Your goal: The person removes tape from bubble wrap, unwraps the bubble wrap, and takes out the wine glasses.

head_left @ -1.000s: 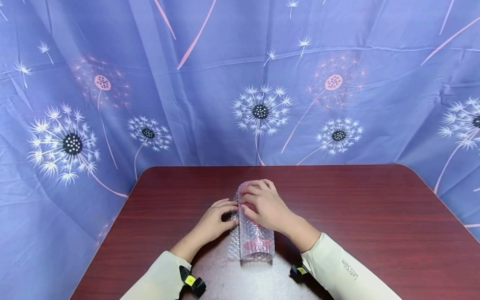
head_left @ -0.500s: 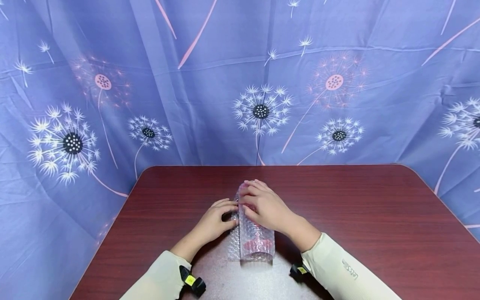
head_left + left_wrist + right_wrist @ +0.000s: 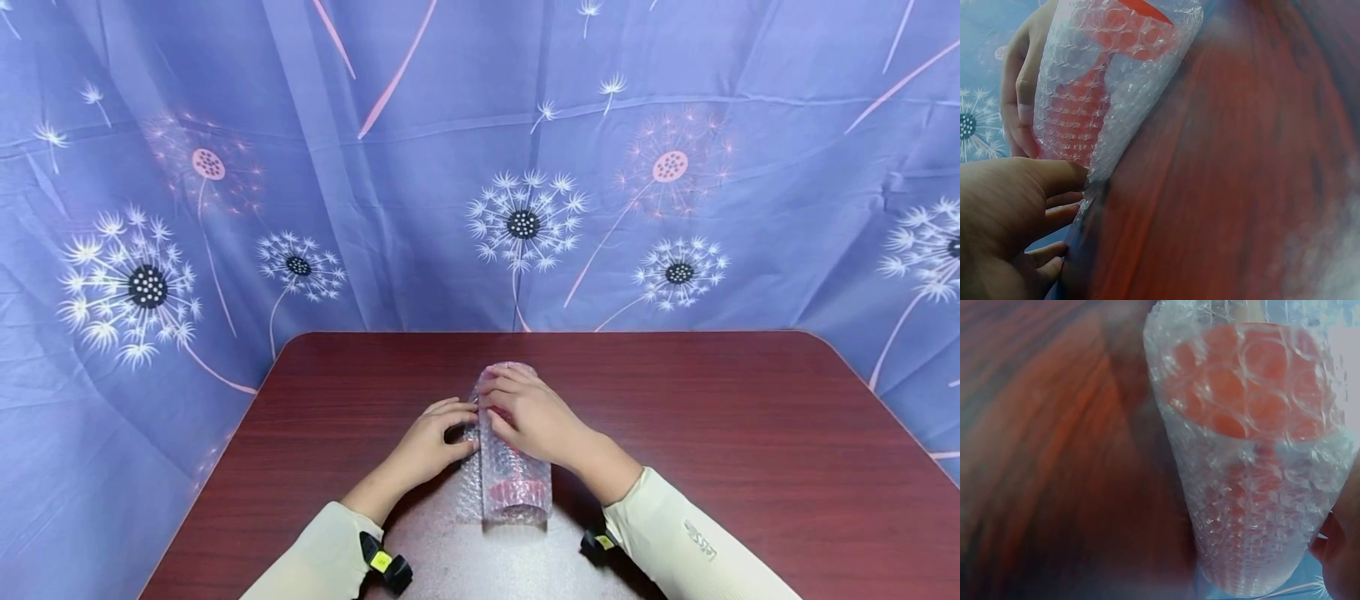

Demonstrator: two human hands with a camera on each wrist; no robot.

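Observation:
A roll of clear bubble wrap lies on the table, pointing away from me. Inside it shows a red object with a round flat end, a narrow stem and a ribbed body; its kind is blurred by the bubbles. My right hand curves over the far half of the roll and holds it. At the left side, a loose flap of the wrap lies along the roll. There my left hand pinches the wrap's edge between thumb and fingers, as the left wrist view shows close up.
The dark red wooden table has rounded far corners, with a bright glare patch nearest me. Behind it hangs a blue curtain printed with dandelions. Black wrist cameras sit over both pale sleeves.
My right fingertips have drawn back from the roll's far end and bend more over its left side, so its far rim shows more. My left hand stays put.

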